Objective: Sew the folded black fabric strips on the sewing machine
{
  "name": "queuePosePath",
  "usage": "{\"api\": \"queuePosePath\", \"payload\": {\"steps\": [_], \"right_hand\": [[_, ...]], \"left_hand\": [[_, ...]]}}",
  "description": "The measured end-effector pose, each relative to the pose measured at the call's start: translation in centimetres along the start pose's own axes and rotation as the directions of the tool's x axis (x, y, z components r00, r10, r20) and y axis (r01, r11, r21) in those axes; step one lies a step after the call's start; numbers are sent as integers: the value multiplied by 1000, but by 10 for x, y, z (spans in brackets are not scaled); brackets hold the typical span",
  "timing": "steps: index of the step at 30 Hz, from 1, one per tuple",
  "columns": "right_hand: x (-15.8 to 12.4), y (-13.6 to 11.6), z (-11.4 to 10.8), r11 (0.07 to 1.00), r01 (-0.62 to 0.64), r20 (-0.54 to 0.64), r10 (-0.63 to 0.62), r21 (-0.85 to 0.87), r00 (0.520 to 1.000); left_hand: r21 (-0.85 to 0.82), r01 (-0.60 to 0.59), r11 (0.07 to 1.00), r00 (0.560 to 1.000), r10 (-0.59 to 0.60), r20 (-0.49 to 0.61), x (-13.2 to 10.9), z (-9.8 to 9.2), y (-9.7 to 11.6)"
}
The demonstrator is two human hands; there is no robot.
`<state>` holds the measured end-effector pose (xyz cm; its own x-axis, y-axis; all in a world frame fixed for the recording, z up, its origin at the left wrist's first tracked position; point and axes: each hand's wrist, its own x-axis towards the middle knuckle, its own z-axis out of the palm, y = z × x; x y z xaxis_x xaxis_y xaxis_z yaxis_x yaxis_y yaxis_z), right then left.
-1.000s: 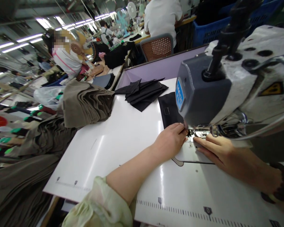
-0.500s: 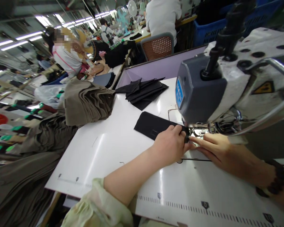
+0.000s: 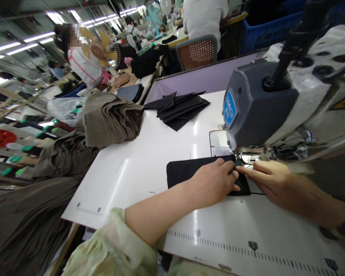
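A black fabric piece (image 3: 181,171) lies flat on the white table (image 3: 149,161), its right end under the foot of the grey sewing machine (image 3: 258,103). My left hand (image 3: 215,182) lies on top of the piece, fingers pinched on its edge close to the needle. My right hand (image 3: 271,182) rests beside it on the right, fingers stretched toward the same edge and touching the cloth under the machine head.
A pile of black pieces (image 3: 179,107) lies at the far side of the table. Stacks of brown-grey fabric (image 3: 109,120) hang over the left edge. A ruler strip (image 3: 247,245) runs along the near edge. Other people sit at tables behind.
The black piece has swung round from behind the machine to lie crosswise in front of it, nearer me. Both hands followed it, staying at the needle.
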<state>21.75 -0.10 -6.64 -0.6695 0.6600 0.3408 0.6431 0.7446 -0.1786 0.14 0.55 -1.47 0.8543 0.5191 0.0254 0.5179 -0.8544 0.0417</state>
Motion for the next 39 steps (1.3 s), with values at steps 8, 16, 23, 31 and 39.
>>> {"api": "queuePosePath", "payload": {"steps": [8, 16, 23, 31, 39], "right_hand": [[3, -11, -19, 983, 182, -33, -181, 38, 983], [12, -31, -35, 964, 262, -64, -258, 55, 964], [7, -27, -30, 973, 225, -47, -223, 43, 974], [6, -16, -19, 990, 130, -48, -133, -60, 990], [8, -7, -9, 997, 30, -22, -31, -66, 999]], "left_hand": [[35, -61, 998, 997, 62, -34, -3, 3, 2], [-112, -71, 991, 995, 62, -82, -19, -2, 17], [-149, -54, 987, 995, 40, -92, -20, 3, 15], [-135, -34, 990, 994, 20, -103, -10, 9, -1], [-159, -2, 987, 994, -15, -106, 4, 9, -20]]}}
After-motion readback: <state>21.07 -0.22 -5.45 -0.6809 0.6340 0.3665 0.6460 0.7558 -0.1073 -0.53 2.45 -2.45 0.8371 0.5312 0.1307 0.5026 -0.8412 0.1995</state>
